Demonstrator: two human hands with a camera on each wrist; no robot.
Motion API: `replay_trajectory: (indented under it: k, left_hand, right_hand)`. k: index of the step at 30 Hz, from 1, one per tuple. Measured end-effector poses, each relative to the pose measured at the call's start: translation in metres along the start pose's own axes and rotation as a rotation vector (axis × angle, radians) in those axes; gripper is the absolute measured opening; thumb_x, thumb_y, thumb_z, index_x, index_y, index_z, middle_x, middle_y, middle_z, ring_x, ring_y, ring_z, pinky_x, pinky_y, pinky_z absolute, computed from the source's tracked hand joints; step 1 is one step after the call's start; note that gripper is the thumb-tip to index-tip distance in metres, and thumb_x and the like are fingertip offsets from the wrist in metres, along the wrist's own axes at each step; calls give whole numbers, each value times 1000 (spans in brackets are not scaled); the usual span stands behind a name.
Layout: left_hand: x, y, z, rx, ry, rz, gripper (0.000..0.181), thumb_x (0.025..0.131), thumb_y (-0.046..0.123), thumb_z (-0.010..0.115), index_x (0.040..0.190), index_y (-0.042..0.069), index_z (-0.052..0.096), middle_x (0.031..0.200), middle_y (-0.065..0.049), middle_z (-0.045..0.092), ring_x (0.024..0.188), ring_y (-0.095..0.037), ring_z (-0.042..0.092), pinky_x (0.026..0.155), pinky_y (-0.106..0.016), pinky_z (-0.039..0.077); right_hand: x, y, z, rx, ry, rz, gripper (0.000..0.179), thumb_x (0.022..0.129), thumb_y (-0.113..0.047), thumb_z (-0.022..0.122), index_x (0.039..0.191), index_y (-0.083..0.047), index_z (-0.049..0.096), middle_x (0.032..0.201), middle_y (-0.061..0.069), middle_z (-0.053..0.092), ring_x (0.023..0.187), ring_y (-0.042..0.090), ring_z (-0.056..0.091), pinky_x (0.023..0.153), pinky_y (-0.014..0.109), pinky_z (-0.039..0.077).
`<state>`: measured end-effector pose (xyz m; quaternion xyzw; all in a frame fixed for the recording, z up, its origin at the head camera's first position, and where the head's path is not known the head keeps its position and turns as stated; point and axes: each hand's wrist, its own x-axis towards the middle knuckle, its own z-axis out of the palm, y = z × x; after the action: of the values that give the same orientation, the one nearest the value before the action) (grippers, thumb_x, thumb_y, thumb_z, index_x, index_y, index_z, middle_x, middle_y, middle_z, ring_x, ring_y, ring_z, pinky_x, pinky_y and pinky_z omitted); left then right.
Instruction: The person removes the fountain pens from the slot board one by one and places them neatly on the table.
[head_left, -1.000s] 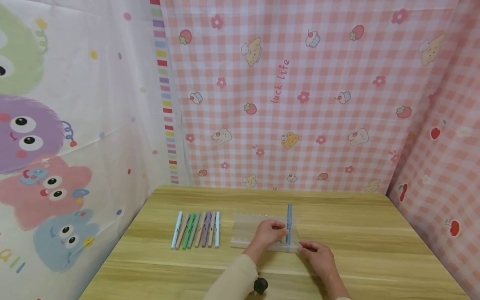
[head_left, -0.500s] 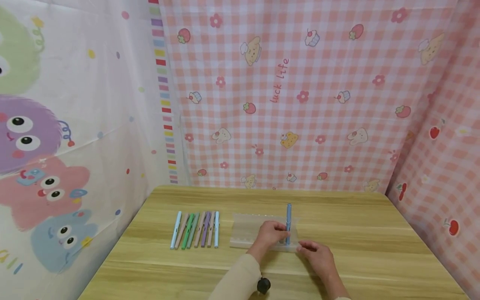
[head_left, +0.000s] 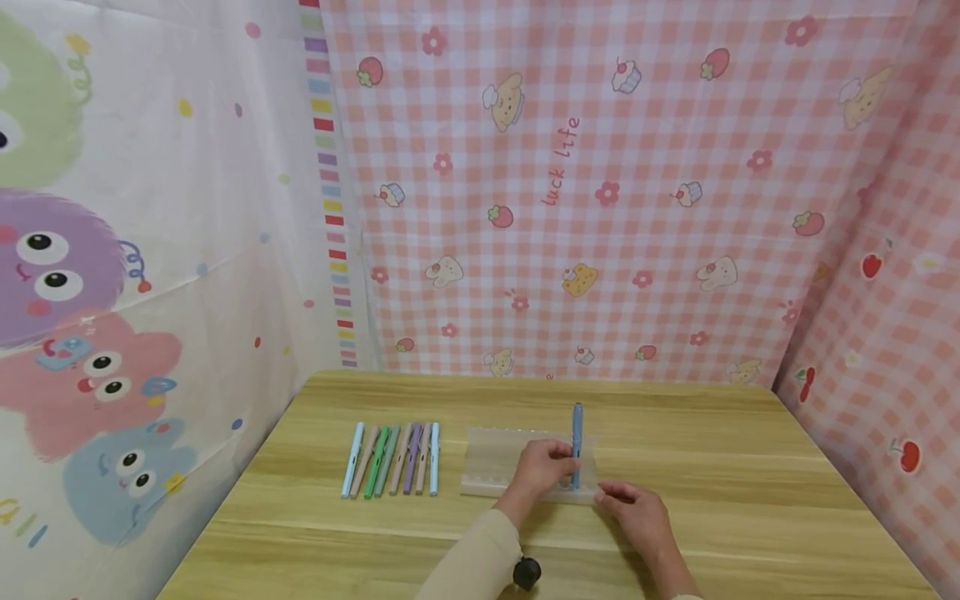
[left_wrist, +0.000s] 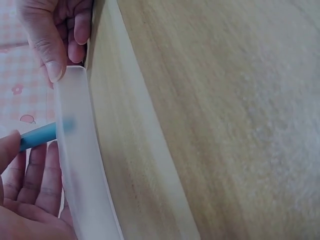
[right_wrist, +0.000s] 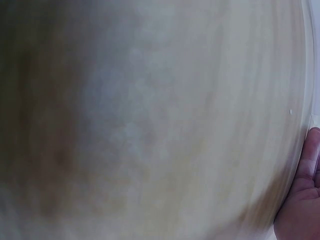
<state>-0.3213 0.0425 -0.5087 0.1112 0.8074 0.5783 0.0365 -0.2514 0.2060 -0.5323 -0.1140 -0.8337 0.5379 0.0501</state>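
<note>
My left hand [head_left: 542, 468] pinches a blue pen [head_left: 577, 425] between thumb and fingers, its far end pointing to the back of the table. In the left wrist view the near end of the pen [left_wrist: 40, 136] shows blurred through a frosted strip; I cannot tell whether it is inside or behind it. That strip is the front edge of a translucent plastic pouch [head_left: 487, 458] lying flat on the table. At its right front corner my right hand [head_left: 636, 510] pinches the edge, thumb on top. The right wrist view catches only part of the right hand [right_wrist: 302, 200].
Left of the pouch several pens lie side by side: light blue ones [head_left: 434, 458], a green one [head_left: 377, 462], a purple one [head_left: 412, 458] and brownish ones. A black round object [head_left: 527, 573] sits at the left sleeve. Patterned curtains [head_left: 600, 233] hang behind the wooden table [head_left: 720, 450].
The far end of the blue pen has shifted slightly toward the back, and the left hand's fingertips have moved a little along it. The right hand stays at the pouch corner.
</note>
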Motion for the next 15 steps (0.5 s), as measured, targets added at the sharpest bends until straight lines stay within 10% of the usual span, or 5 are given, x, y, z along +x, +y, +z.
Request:
replay_trajectory:
  k: [15]
  left_hand:
    - [3,6,-14,-76,5,15,9,88,8,74,94,2,72,84,0,69,75,-10,65,69,-25,53]
  right_hand:
    - [0,-1,-1,9,-17,9,25,90,-17,74,108,0,74,105,10,72,97,19,61,78,29,48]
